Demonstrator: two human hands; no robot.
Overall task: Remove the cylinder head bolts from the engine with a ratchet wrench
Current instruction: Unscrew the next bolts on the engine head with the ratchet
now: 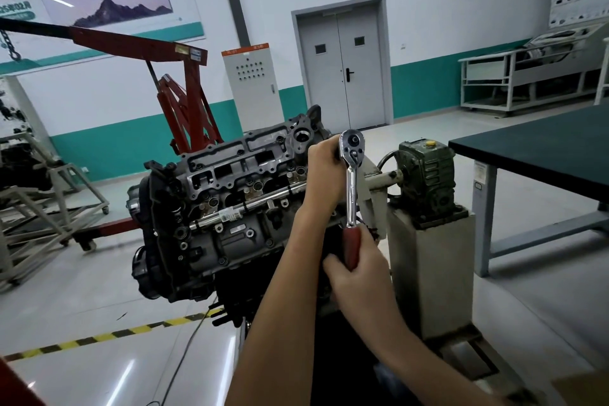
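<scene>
- Left grip — wraps the head of the one ratchet, at the engine's right edge.
- Right grip — clasps its red handle; open floor lies left.

Ratchet wrench drive end hidden behind left hand (fingers too); bench cut off at right edge.

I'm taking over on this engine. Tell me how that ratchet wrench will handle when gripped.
Probably stiff and fairly heavy for its size: the ratchet wrench has a chrome metal shank. The polished shank could be slippery, so grip the red handle, as the right hand does. Its head may wobble under load; the left hand holds it there.
</scene>
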